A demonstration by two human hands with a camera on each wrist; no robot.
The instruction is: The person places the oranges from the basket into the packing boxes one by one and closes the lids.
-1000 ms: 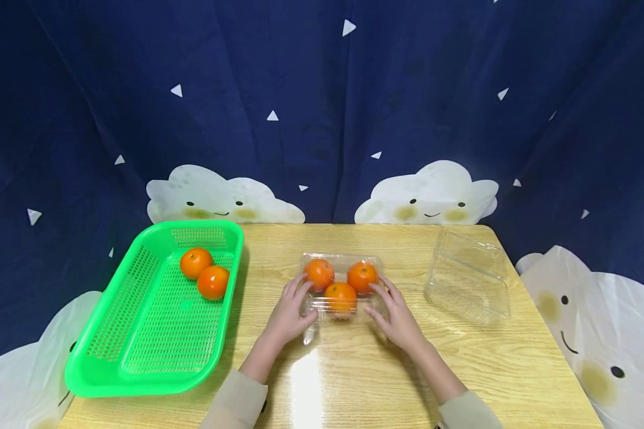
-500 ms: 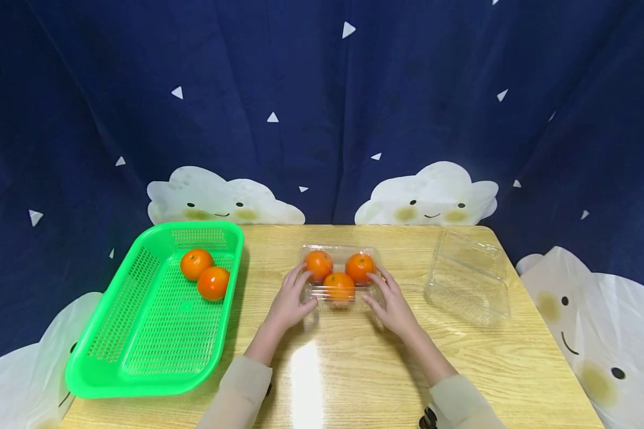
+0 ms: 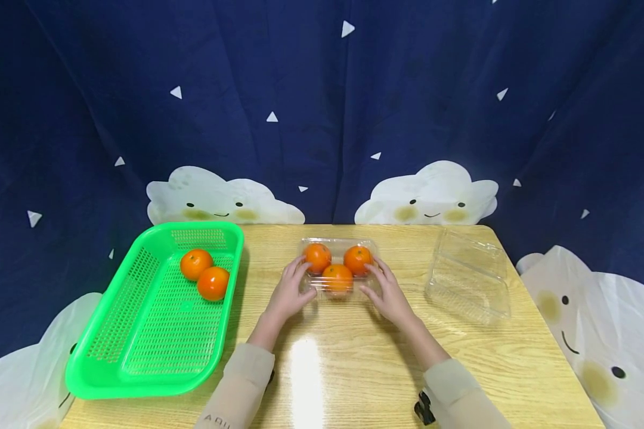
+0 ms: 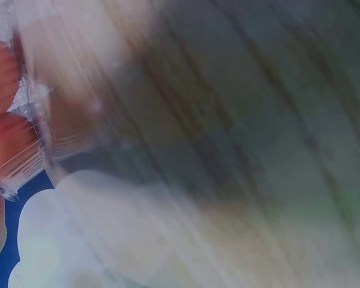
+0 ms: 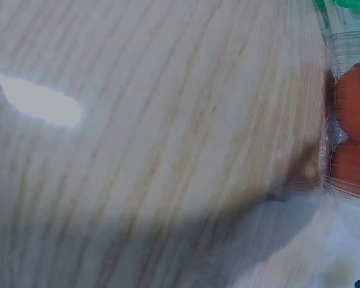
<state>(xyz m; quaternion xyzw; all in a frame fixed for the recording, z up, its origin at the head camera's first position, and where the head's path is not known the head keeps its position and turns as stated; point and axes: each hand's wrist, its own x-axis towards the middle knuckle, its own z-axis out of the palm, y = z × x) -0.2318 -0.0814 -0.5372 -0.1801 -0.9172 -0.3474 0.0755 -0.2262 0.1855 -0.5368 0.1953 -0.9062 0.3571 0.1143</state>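
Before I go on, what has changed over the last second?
The clear box with its three orange fruits has moved away from the person, farther back over the table; the left hand and right hand went with it. Nothing was newly gripped or let go. The green basket, its two fruits and the second clear box stayed put.

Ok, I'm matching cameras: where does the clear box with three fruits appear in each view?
Head: clear box near the middle, slightly low.
Left wrist: clear box at upper left, cut off.
Right wrist: clear box at right edge, cut off.
Shared landmark: orange fruit inside it.
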